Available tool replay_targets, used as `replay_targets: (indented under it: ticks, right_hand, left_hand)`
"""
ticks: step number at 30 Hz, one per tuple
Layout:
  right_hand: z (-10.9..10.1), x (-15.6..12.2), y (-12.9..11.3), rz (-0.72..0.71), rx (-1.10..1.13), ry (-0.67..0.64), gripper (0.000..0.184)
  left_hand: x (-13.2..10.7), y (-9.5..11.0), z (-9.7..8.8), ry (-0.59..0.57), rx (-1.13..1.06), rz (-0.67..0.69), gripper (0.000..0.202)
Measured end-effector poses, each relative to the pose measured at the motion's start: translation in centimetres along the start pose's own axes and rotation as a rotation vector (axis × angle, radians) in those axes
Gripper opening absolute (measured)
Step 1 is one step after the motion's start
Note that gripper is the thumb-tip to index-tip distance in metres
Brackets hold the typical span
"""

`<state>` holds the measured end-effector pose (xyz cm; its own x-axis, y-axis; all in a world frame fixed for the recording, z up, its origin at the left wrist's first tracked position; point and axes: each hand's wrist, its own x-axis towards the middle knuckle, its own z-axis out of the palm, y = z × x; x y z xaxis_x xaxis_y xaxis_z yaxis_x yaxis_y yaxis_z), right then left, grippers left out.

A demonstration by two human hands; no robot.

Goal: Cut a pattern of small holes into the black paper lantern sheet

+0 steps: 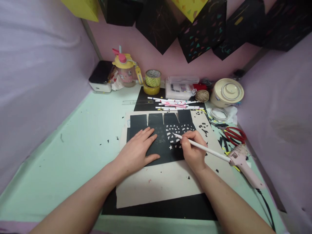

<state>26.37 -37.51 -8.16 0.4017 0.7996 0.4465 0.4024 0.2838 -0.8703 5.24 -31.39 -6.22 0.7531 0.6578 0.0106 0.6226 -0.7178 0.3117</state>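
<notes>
A sheet of black card (168,157) with flaps along its far edge lies on a beige board (141,188). Small cut-out shapes, stars among them, pattern its right half, and faint drawn marks show near the middle. My left hand (138,146) rests flat on the card's left part, fingers spread. Closed in a writing grip, my right hand (195,148) holds a long white pen-shaped tool (209,150). The tool's tip touches or hovers just over the cut-out area; its exact kind is hard to make out.
Black scraps surround red-handled scissors (235,135) and a pink glue gun (246,165) on the right. Several white pens (175,104) lie behind the card, near tape rolls (152,81), a clear plastic box (180,87) and a lidded cream pot (226,92). A cup (125,71) stands back left.
</notes>
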Motion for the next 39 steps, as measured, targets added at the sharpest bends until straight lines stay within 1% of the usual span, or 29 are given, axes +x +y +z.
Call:
replay_targets:
  ticks: [3,8,14,17,21,28,34,39]
  right_hand:
    - [0.0,0.0,0.2,-0.017,-0.014,0.008,0.011]
    - [0.0,0.0,0.5,-0.09,0.023,0.025,0.011]
    - [0.1,-0.1,0.4,-0.117,0.073,0.007,0.013]
    - [0.0,-0.1,0.4,-0.119,0.077,-0.009,0.014]
    - [0.0,-0.2,0.3,-0.112,0.073,-0.019,0.013]
    - [-0.1,-0.2,0.1,-0.131,0.065,-0.026,0.014]
    - [0.0,-0.3,0.0,-0.144,0.052,-0.041,0.014]
    - [0.0,-0.4,-0.6,-0.2,0.05,-0.086,0.016]
  left_hand:
    - [0.0,0.1,-0.1,-0.006,0.013,-0.023,0.079]
    - [0.0,0.2,-0.1,-0.025,0.055,-0.066,0.087]
    - [0.1,0.0,-0.1,-0.035,0.034,-0.125,0.102]
    - [0.1,-0.1,-0.2,-0.045,0.041,-0.149,0.106]
    - [0.1,-0.1,-0.2,-0.063,0.072,-0.163,0.107]
    - [0.0,-0.2,0.1,-0.03,0.063,-0.161,0.103]
    - [0.1,-0.1,0.0,-0.009,0.043,-0.176,0.097]
    - [0.1,0.0,0.1,-0.02,0.043,-0.174,0.101]
